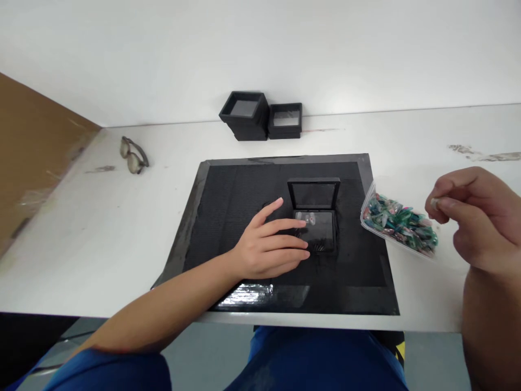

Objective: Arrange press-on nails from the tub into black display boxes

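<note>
My left hand (271, 244) lies flat on the black mat (228, 217), fingers stretched out, their tips touching the left edge of an open black display box (321, 231). The box's lid (314, 194) stands raised behind it, and something small and pale lies on its clear film. My right hand (474, 217) hovers at the right, thumb and forefinger pinched on a small pale piece. Just left of it a clear plastic tub (396, 221) full of coloured stones, mostly green, sits tilted at the mat's right edge.
Two more black boxes (260, 115) stand side by side against the back wall. A pair of glasses (132, 155) lies on the white table at the left. A brown board (28, 157) borders the table's left side. My blue-clad legs show below the front edge.
</note>
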Demonstrator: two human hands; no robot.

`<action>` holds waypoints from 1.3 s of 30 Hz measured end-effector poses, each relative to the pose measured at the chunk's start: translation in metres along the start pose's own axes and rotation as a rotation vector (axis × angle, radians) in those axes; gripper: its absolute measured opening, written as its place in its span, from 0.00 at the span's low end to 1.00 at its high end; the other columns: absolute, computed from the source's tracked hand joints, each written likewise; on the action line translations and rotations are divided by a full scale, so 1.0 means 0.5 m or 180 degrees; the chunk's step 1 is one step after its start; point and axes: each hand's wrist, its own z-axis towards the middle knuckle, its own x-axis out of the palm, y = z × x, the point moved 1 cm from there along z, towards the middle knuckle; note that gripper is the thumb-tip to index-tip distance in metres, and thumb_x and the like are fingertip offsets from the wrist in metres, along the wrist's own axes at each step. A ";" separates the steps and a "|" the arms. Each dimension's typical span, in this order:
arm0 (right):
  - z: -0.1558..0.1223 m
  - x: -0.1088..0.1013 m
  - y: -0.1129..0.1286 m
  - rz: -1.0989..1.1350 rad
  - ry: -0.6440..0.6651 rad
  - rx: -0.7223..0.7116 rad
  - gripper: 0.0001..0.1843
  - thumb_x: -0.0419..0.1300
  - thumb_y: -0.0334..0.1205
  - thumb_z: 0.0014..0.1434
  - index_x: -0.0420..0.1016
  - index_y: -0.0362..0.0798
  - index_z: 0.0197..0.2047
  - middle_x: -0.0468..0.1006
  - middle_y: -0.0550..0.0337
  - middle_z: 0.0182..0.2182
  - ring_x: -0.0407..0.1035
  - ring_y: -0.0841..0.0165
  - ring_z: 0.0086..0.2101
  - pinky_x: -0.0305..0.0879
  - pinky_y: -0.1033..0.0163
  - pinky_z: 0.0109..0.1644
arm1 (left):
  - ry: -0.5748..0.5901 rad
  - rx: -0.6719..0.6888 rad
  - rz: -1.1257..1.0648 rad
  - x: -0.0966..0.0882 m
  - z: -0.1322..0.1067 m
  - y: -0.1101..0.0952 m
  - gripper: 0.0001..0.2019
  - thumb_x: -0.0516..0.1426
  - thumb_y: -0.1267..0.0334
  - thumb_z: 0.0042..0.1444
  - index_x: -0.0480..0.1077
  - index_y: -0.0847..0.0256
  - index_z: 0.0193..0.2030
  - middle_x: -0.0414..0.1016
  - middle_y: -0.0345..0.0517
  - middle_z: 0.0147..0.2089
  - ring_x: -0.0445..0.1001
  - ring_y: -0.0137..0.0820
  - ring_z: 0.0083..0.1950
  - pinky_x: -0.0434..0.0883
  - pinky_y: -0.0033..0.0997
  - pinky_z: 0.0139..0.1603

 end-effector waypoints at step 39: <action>0.010 0.020 -0.047 -0.1788 0.2248 0.0520 0.17 0.58 0.60 0.63 0.74 0.58 0.46 0.73 0.62 0.27 0.67 0.66 0.26 0.58 0.60 0.29 | 0.0053 -0.0025 -0.0127 0.002 0.001 0.002 0.06 0.65 0.66 0.57 0.77 0.52 0.41 0.85 0.27 0.37 0.83 0.31 0.51 0.56 0.53 0.80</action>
